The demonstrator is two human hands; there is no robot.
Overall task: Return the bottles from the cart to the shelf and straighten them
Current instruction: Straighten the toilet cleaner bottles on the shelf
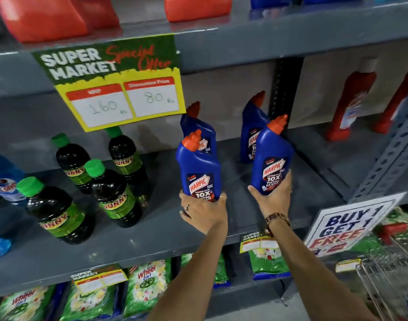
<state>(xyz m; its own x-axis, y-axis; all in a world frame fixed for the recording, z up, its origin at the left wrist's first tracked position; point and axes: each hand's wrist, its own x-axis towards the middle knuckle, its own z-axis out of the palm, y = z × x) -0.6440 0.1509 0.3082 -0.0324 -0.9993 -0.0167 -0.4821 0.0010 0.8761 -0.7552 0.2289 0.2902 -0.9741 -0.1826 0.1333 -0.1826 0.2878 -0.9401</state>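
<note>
Left hand [204, 210]: wrapped round the base of a blue bottle [198, 165], above the shelf [152, 235] mid-depth.
Right hand [273, 195]: cups a second bottle [271, 156], slightly tilted.
Placing: set yours down before the two rear bottles [199, 133], labels toward the front edge.

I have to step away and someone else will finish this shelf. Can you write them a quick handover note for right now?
Left hand: gripping a blue plastic Harpic bottle with an orange cap by its base, over the grey metal shelf.
Right hand: gripping a second blue Harpic bottle the same way.
Done: two more blue Harpic bottles stand at the back, one behind each held bottle.
Left: set both held bottles down in front, square up the rows, then check the wire cart at lower right; its contents are not visible.
</note>
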